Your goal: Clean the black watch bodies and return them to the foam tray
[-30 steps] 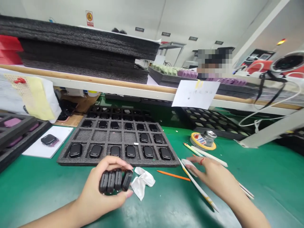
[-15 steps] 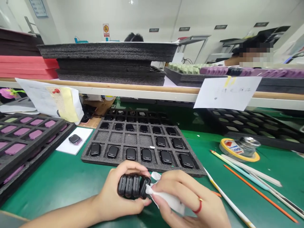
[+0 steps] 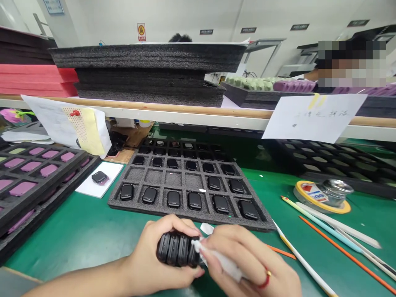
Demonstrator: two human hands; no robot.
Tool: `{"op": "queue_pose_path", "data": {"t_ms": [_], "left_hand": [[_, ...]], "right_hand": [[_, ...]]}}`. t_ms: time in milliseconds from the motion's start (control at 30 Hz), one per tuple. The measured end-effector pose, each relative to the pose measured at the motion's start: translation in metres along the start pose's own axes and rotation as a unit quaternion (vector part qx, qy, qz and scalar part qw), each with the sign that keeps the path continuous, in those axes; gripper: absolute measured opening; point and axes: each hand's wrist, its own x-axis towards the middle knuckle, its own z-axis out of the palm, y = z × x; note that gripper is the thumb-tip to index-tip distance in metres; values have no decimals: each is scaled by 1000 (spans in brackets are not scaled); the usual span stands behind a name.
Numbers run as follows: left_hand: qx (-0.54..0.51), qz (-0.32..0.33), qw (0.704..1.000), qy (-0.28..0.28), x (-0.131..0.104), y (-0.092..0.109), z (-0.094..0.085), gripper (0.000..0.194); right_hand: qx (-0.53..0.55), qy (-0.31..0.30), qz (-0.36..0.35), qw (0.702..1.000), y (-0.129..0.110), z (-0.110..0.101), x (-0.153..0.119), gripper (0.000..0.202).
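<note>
My left hand (image 3: pixel 167 264) grips a row of several black smartwatch bodies (image 3: pixel 177 249), stood on edge side by side between thumb and fingers. A white wipe (image 3: pixel 227 262) is pinched in my right hand (image 3: pixel 253 264), its tip pressed against the rightmost watch body. Red thread with a gold bead circles a finger of that hand. Just beyond both hands lies a black foam tray (image 3: pixel 192 214) with more dark watch bodies in its compartments; some compartments in its second row hold none. A small white scrap (image 3: pixel 206 228) rests on the green table between hands and tray.
Foam trays with purple pieces (image 3: pixel 23 187) stand at left, beside a white pad (image 3: pixel 89 189) bearing one watch body. Yellow tape (image 3: pixel 340 206), a metal-topped jar (image 3: pixel 338 189) and thin sticks (image 3: pixel 340 251) lie at right. A shelf (image 3: pixel 185 113) crosses above; a person is behind it.
The rightmost watch body, which leaned apart from the others, now stands closer in line with the row. Both hands appear slightly lower and to the right, as the whole view has shifted.
</note>
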Motion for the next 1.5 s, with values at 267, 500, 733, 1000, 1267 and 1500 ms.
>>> {"op": "queue_pose_path", "data": {"t_ms": [267,500,733,1000,1267,1500], "left_hand": [[18,2,1000,-6,-2,0,1,46],[10,26,1000,11,0,2,-3,50],[-25,29,999,4,0,1,-3,50],[-30,8,1000,6,-3,1,-7,47],[21,-23,999,34,3,11,-10,60],[5,-3,1000,-16,-5,8,-8,80]], "right_hand": [[-34,11,19,999,8,-4,6,18],[-146,-199,148,958,57,-48,-32,12],[-173,-148,115,967,46,-21,-46,17],[-73,-53,113,989,25,-3,0,13],[59,-55,-19,997,-8,-1,36,16],[17,14,-29,999,21,11,30,24]]}}
